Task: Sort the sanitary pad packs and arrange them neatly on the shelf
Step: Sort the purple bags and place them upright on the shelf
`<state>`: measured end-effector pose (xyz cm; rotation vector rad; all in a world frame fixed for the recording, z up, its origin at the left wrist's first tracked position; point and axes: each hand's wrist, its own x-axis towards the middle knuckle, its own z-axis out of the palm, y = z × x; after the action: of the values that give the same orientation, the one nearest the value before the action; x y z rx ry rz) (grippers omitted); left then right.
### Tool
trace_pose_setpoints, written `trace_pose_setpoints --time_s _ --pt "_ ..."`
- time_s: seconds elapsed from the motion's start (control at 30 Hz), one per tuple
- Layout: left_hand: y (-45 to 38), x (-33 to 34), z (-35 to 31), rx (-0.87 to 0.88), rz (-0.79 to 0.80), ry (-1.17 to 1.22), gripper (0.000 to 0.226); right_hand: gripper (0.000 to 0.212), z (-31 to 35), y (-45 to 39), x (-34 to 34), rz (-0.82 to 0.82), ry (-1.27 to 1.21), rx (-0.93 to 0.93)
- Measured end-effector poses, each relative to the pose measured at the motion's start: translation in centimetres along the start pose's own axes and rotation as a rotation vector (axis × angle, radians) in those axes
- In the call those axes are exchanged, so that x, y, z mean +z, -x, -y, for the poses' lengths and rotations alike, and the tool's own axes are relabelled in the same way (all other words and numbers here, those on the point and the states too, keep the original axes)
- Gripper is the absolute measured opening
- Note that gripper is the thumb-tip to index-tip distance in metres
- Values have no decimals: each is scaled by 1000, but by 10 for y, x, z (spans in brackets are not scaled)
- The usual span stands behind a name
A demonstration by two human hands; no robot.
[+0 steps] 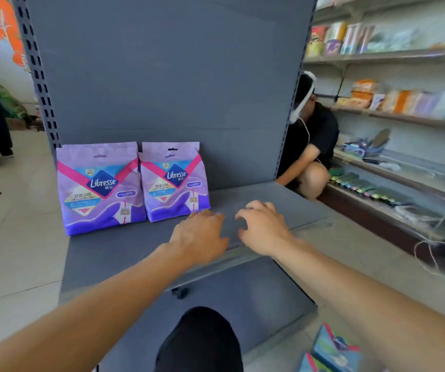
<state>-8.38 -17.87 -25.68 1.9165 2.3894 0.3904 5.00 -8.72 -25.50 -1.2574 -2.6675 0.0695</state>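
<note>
Nearest, dark-clothed knee (202, 342) and teal packs (334, 350) on floor. Beyond, left hand (202, 237) and right hand (263, 226), empty, fingers loosely spread and curled, over grey metal shelf (108, 253). Two purple Libresse sanitary pad packs (100, 187) (174, 181) upright side by side at shelf's back left, touching, long axes vertical, fronts facing camera.

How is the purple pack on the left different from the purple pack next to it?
The left purple pack stands nearer the shelf's front edge and looks bigger; the right purple pack sits further back and looks smaller. The right pack is closest to the left hand, though whether they touch is unclear; the left pack stands apart from both hands. Both are upright, purple, marked Libresse, side by side.
</note>
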Motion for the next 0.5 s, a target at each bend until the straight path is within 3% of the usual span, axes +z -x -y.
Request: trace_pose_setpoints --time_s 0.17,0.3,0.5 --pt "-15 31 -106 268 88 -5 45 35 -80 86 3 -15 -12 320" --pt "-8 74 -186 460 198 -34 56 39 -140 166 9 24 6 536" --pt "16 155 -273 631 399 -45 59 40 -207 280 24 130 35 814"
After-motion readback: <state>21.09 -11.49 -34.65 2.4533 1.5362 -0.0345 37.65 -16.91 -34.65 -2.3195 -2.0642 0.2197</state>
